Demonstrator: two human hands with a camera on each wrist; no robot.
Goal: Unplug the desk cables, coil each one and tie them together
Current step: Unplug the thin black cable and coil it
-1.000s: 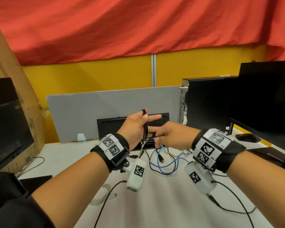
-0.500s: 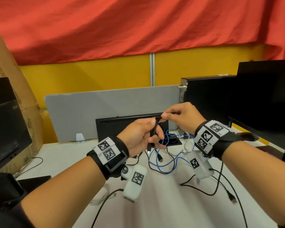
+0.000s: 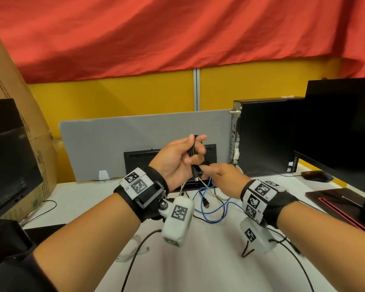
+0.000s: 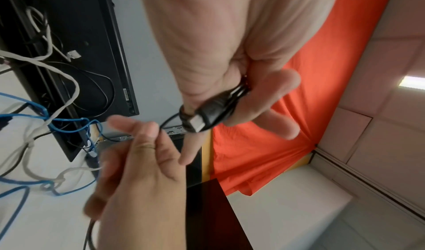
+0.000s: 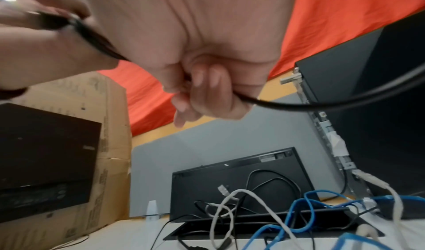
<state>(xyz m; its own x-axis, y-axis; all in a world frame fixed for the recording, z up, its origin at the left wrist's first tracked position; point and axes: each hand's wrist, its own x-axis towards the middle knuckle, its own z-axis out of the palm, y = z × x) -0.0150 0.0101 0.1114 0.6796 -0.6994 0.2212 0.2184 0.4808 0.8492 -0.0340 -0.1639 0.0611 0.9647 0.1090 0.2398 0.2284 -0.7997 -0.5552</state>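
Head view: left hand grips coiled black cable | right hand pinches its loose run | light, springy; hold at the crossing.

From where I'm watching, the PC tower stands right of the divider panel at the back of the bench; the loose cables pile up in front, cardboard box far left.

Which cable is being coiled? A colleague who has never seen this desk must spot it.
Find the grey divider panel behind the white desk; just before it the left hand is raised. It grips a thin black cable folded into loops, a metal USB plug at its end. The neighbouring blue cable and white cable lie loose.
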